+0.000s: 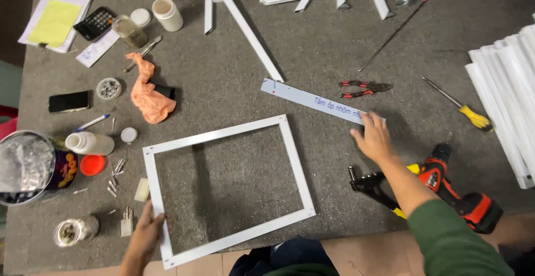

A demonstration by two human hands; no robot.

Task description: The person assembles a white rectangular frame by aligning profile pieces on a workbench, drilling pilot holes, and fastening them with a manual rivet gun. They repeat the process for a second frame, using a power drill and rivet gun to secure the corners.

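White rect. frame flat on table; pale strip, prob. aluminium, beyond.

Left hand pinches closed; right hand reaches, fingers spread flat.

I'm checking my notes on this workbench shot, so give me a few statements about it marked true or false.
1. The left hand grips the white frame at its near left corner. True.
2. The right hand holds the red drill. False: it rests on the flat white strip; the drill lies untouched on the table.
3. The orange cloth lies inside the frame. False: it lies outside, beyond the frame's far left corner.
4. A yellow-handled screwdriver lies right of the pliers. True.
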